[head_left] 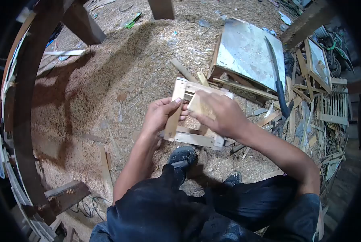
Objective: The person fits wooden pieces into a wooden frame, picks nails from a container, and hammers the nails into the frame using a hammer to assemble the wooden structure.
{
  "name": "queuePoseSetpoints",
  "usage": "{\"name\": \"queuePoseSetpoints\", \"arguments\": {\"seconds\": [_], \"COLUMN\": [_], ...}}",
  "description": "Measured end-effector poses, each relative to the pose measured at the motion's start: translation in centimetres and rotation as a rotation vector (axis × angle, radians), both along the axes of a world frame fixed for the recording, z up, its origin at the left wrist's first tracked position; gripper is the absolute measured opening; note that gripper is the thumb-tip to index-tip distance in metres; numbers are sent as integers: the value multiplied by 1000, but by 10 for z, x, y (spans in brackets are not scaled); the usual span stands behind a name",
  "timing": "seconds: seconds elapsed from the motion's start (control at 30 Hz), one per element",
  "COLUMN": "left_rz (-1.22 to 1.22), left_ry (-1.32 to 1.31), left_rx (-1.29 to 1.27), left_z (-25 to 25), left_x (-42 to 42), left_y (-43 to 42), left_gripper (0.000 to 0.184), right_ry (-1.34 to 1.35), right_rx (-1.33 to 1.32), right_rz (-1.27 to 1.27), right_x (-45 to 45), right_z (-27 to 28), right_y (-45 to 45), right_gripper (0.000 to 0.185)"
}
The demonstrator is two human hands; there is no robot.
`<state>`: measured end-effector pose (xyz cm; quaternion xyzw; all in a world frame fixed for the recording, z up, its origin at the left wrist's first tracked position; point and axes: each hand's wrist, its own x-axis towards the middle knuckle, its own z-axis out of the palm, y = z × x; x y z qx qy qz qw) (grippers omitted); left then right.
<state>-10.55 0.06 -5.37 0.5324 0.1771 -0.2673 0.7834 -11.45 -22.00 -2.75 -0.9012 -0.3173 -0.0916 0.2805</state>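
Observation:
In the head view a small pale wooden frame (192,139) is held up over the floor, above my shoes. My left hand (162,114) is closed around the frame's left bar, thumb on top and fingertips showing inside the opening. My right hand (225,115) grips a flat, light wooden piece (198,106) at the frame's upper middle; the hand is slightly blurred. The piece lies close to the frame's upper bar, and I cannot tell whether it is joined to it. My right fingers hide part of that bar and the right side.
A low box with a worn white top (245,48) stands ahead right. A long curved knife (275,64) with a black handle lies on its edge. Wood offcuts (299,94) pile up to the right. Shavings (120,72) cover the floor. A wooden post (83,24) rises at upper left.

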Motion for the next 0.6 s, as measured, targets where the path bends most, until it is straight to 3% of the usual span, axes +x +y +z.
{"name": "queuePoseSetpoints", "arguments": {"seconds": [0.03, 0.1, 0.13, 0.23, 0.33, 0.47, 0.53, 0.6], "left_rz": [-26, -66, -129, -243, -369, -639, -792, -783], "left_ry": [-41, -104, -164, -255, -380, -832, -898, -1142], "left_rx": [-45, 90, 120, 259, 356, 828, 819, 842], "left_z": [10, 34, 43, 81, 134, 208, 255, 274], "left_x": [3, 7, 12, 31, 56, 100, 109, 119], "left_y": [2, 3, 5, 2, -5, -40, -72, -109], "left_gripper": [24, 23, 23, 23, 25, 27, 33, 32], "right_ry": [-7, 443, 491, 624, 627, 358, 224, 17], "right_rx": [-5, 451, 615, 795, 790, 930, 1082, 1174], "right_rz": [-18, -117, -150, -156, -173, -323, -317, -313], "right_x": [3, 8, 13, 17, 12, 20, 18, 22], "right_z": [14, 45, 49, 92, 113, 142, 157, 161], "right_y": [-3, -14, -19, -30, -39, -69, -80, -89], "right_gripper": [57, 57, 56, 52, 53, 61, 59, 51]}}
